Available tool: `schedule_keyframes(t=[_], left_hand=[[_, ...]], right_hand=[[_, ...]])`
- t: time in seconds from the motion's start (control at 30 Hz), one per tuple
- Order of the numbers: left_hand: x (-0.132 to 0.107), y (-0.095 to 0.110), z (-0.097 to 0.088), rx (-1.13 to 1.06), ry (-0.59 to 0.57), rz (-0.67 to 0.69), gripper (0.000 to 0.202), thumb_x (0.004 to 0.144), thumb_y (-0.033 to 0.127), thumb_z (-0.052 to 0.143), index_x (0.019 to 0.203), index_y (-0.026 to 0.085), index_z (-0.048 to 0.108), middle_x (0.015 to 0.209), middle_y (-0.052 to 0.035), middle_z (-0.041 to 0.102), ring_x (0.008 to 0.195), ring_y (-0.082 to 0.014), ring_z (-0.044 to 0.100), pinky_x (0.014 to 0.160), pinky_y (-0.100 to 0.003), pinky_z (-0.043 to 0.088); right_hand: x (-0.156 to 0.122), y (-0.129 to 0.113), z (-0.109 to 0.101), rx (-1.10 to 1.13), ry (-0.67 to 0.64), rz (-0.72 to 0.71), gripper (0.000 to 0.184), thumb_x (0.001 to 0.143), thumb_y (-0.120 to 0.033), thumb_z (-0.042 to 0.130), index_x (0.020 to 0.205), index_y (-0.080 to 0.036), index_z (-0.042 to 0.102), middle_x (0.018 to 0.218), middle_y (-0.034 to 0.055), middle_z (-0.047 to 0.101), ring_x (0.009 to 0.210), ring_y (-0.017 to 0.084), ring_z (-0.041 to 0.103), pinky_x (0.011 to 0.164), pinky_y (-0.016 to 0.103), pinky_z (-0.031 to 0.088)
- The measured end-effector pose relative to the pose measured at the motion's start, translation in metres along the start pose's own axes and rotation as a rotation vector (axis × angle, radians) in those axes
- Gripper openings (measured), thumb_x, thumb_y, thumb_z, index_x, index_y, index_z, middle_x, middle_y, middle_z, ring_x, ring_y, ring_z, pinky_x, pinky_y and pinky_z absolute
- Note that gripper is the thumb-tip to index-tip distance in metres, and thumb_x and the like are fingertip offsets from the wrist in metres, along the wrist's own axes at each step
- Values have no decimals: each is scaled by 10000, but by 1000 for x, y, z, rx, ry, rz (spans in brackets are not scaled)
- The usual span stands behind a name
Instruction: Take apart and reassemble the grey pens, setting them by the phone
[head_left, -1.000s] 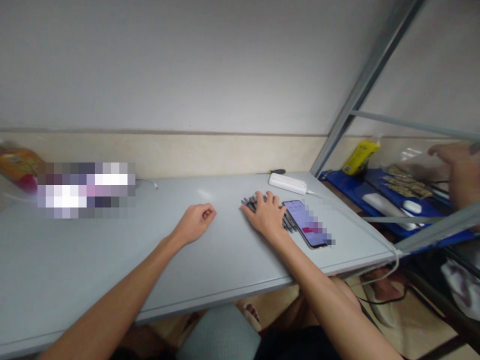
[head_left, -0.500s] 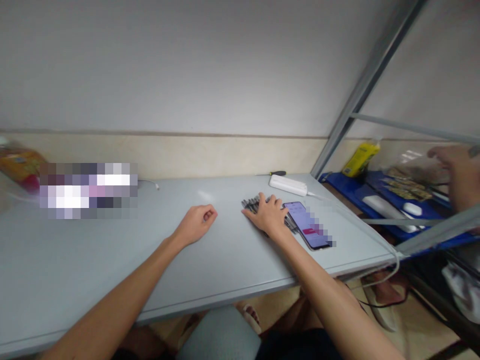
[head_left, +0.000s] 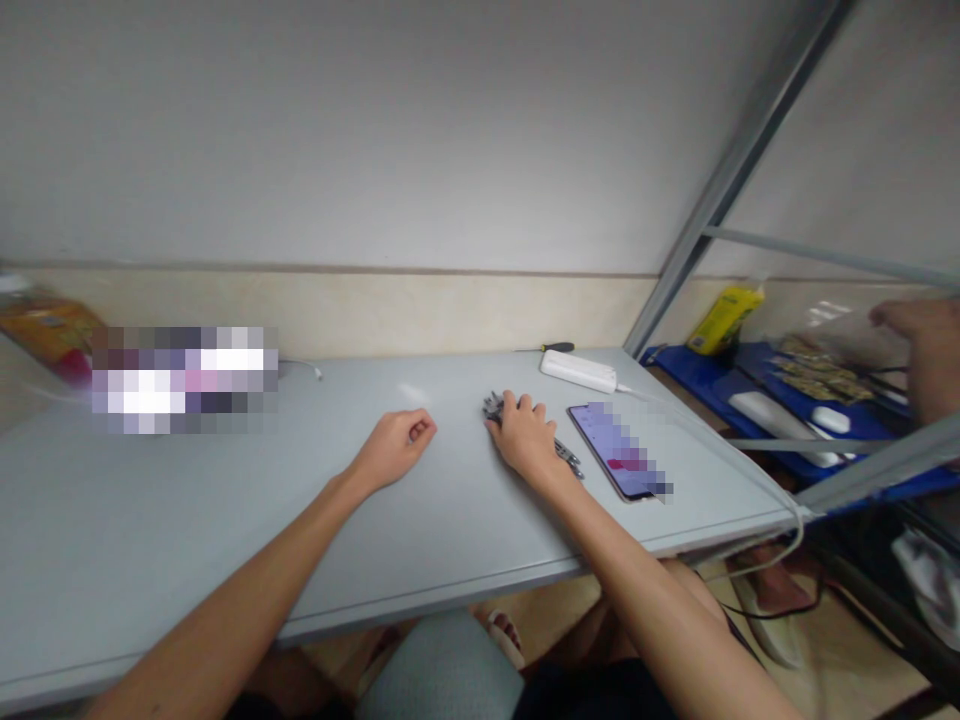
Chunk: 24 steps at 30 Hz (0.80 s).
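My left hand (head_left: pixel 396 446) rests on the grey table, its fingers curled into a loose fist with nothing showing in it. My right hand (head_left: pixel 525 432) is wrapped over a bunch of pens (head_left: pixel 568 458), dark and silvery, that lies on the tabletop. Their ends stick out past the fingertips and beside the wrist, while the middle is hidden under the palm. To the right of this hand, apart from it, lies a phone (head_left: pixel 609 445) with its screen lit.
Behind the phone are a white power strip (head_left: pixel 577 371) with a cable and a screwdriver (head_left: pixel 558 347). A metal post (head_left: pixel 694 225) rises at the table's right end. Beyond it, another person's hand (head_left: pixel 919 335) is over a blue surface (head_left: pixel 716 385). A bottle (head_left: pixel 56 325) stands far left.
My right hand has drawn its fingers together around the pens and shifted slightly left, bunching them away from the phone. My left hand has stayed put.
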<state>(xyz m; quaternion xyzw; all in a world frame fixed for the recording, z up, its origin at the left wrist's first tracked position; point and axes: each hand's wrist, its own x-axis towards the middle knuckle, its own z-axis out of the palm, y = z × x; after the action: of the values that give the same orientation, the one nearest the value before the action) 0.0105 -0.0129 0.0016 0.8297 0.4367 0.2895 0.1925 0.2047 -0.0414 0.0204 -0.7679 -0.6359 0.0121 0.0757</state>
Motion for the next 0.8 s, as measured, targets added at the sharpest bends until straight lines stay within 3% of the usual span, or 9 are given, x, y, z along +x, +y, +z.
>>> schedule_keyframes(t=[0.27, 0.5, 0.6, 0.7, 0.8], left_hand=[[0, 2, -1, -4, -9, -11, 203, 810, 260, 437, 697, 166, 579, 620, 3, 589, 589, -118, 525, 595, -231, 377], [0, 2, -1, -6, -10, -19, 229, 819, 274, 427, 700, 159, 584, 630, -3, 589, 603, -122, 525, 603, -237, 379], [0, 3, 0, -44, -13, -28, 219, 815, 276, 440, 708, 159, 590, 638, -3, 592, 610, -122, 523, 619, -246, 391], [0, 6, 0, -139, -7, -24, 176, 790, 305, 509, 807, 158, 603, 696, -9, 607, 663, -129, 538, 666, -260, 415], [1, 14, 0, -299, -29, -12, 344, 715, 342, 630, 1001, 160, 572, 885, -47, 638, 822, -161, 571, 756, -293, 438]], right_hand=[[1, -6, -10, 46, -119, -76, 369, 822, -146, 415, 1191, -147, 409, 1038, 175, 577, 905, 284, 597, 680, 336, 428], [6, 1, -8, 124, -134, -167, 480, 704, -177, 556, 1166, -174, 422, 944, 144, 622, 829, 273, 607, 616, 286, 394], [10, 4, -10, 263, -120, -162, 554, 642, -230, 614, 1165, -191, 434, 878, 99, 624, 771, 245, 590, 605, 276, 382], [13, 1, -16, 471, -49, -193, 471, 605, -224, 618, 1059, -191, 496, 746, 24, 589, 678, 187, 542, 597, 262, 372], [13, -10, -23, 767, 48, -286, 399, 590, -197, 606, 977, -185, 512, 669, -34, 520, 610, 133, 476, 587, 244, 371]])
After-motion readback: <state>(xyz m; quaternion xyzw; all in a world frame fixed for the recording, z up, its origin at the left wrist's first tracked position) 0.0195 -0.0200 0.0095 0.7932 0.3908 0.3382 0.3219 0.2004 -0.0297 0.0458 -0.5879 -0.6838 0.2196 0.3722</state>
